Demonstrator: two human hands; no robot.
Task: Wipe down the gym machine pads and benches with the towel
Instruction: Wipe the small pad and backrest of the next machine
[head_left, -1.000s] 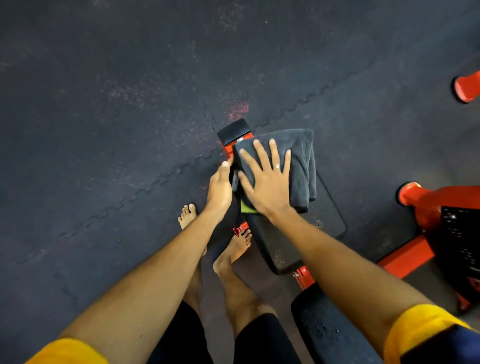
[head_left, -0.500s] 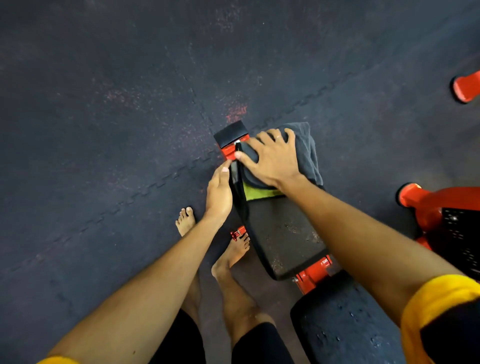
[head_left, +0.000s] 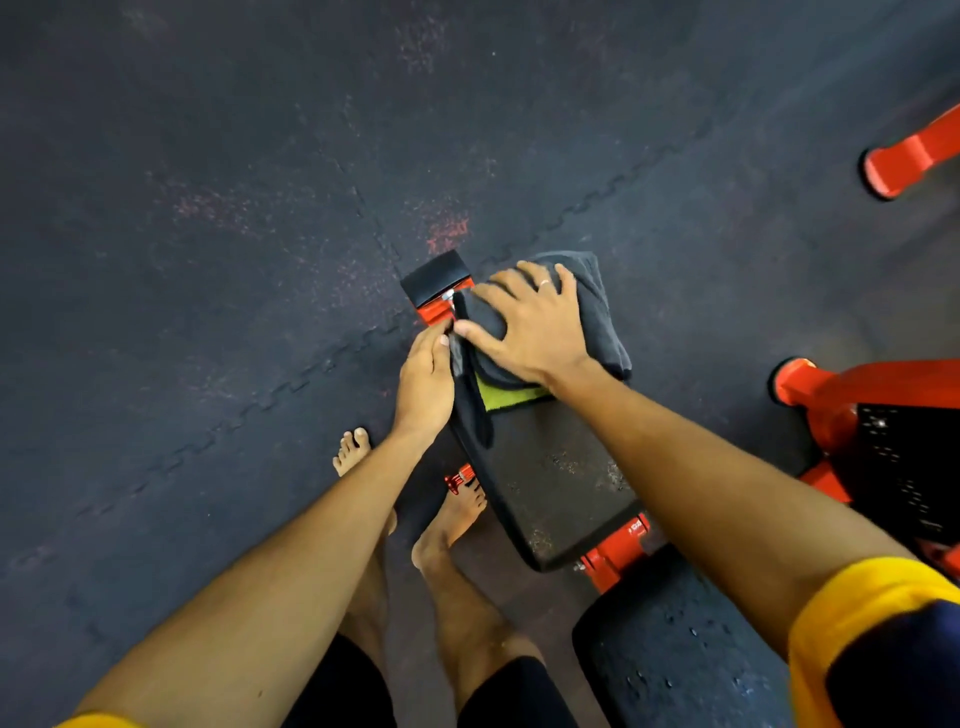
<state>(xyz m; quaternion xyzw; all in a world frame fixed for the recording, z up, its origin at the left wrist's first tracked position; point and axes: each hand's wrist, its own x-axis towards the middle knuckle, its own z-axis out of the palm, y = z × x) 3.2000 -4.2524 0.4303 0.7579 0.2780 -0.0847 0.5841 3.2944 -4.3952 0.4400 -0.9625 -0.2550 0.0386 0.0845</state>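
Observation:
A black bench seat pad (head_left: 550, 488) on a red frame runs away from me. A dark grey towel (head_left: 597, 312) with a yellow-green underside lies over the pad's far end. My right hand (head_left: 524, 327) presses down on the towel, fingers curved over the far edge and thumb at the pad's left corner. My left hand (head_left: 426, 379) rests flat against the left side of the pad, fingertips touching the edge near the towel. A second black pad (head_left: 675, 649) lies nearer me.
My bare feet (head_left: 452, 519) stand on the dark rubber floor just left of the bench. A red adjuster knob (head_left: 457, 480) sticks out by my toes. Red machine frame parts (head_left: 831, 384) and a red foot (head_left: 904, 161) stand at the right.
My right hand slid the towel away from me to the pad's far end and its fingers went from spread flat to curved over the edge. The left hand stayed on the pad's side.

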